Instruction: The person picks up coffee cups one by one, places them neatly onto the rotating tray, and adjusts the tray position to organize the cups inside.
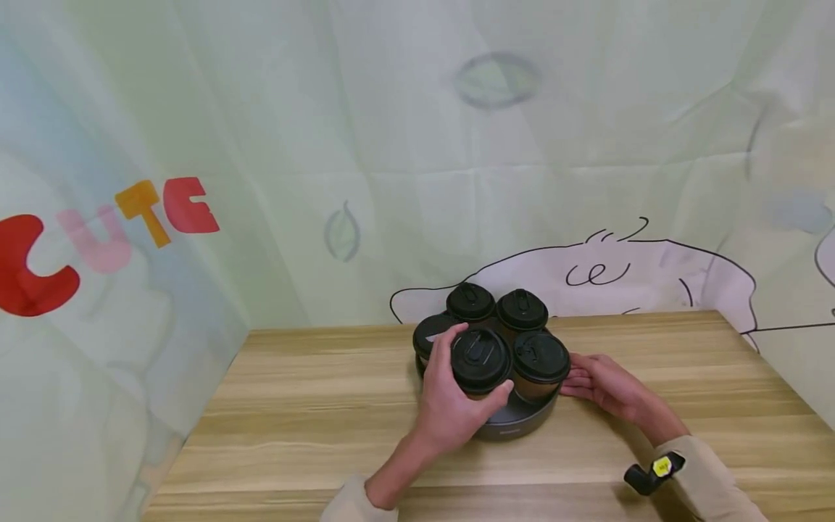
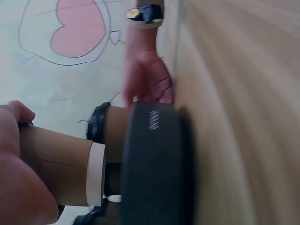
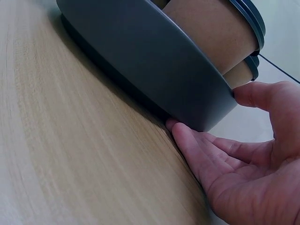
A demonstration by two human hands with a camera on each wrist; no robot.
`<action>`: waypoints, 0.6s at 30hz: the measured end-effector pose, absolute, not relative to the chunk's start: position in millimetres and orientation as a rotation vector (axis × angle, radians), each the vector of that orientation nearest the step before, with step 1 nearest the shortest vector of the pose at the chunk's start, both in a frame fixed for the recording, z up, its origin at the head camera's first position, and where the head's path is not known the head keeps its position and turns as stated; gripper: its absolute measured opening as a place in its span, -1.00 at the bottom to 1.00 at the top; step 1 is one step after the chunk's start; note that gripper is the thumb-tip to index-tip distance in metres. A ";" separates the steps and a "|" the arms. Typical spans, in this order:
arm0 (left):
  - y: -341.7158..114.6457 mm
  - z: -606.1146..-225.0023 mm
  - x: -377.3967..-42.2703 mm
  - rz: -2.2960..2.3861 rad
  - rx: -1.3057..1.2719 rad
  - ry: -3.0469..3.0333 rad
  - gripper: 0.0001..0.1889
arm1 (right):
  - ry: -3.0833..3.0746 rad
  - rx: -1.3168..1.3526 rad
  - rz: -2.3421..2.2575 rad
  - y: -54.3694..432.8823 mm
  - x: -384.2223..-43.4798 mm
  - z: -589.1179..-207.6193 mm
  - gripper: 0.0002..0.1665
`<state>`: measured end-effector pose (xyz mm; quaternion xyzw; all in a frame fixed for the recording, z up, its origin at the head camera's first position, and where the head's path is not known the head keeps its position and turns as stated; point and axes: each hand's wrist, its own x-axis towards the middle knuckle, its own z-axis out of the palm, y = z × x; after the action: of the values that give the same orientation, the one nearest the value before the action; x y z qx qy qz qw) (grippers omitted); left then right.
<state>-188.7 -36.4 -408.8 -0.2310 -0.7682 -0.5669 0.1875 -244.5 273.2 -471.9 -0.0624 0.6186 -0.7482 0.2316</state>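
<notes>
My left hand (image 1: 450,406) grips a brown paper cup (image 2: 56,164) with a black lid (image 1: 481,359), thumb and fingers curled round it. In the left wrist view the cup's pale bottom rim is raised above the floor of a round dark grey tray (image 2: 152,164). Several more black-lidded brown cups stand in the tray, one of them a cup (image 1: 538,388) at its right side. Against the tray's right side is my right hand (image 1: 603,388). In the right wrist view its thumb (image 3: 255,95) meets the upper rim, and its fingertips are at the lower edge by the table.
The tray stands on a wood-grain table (image 1: 306,406), towards its back edge. Behind and beside the table hangs a printed cloth backdrop (image 1: 404,145). A small black device with a yellow label (image 1: 659,467) is worn at the right sleeve.
</notes>
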 end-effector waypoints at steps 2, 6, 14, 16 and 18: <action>-31.5 -416.5 -188.5 -1.593 -0.633 -2.179 -0.07 | 1.699 -0.171 -2.057 273.2 -243.9 -471.8 -0.60; -23.3 -430.6 -186.8 -1.577 -0.579 -2.202 -0.07 | 1.707 -0.171 -2.055 272.7 -243.6 -471.3 -0.59; -15.3 -446.9 -184.4 -1.448 -0.524 -2.261 -0.04 | 1.750 -0.140 -2.038 271.4 -243.1 -470.0 -0.54; -15.1 -448.2 -184.4 -1.426 -0.504 -2.278 -0.04 | 1.746 -0.147 -2.043 271.8 -243.5 -470.6 -0.55; -15.2 -448.9 -184.4 -1.421 -0.480 -2.292 -0.05 | 1.738 -0.162 -2.051 272.2 -243.9 -471.3 -0.57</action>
<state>-184.4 -15.2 -448.9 -0.1716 -0.8200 -0.5083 0.1998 -243.9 272.2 -471.3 -0.0588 0.6290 -0.7426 0.2224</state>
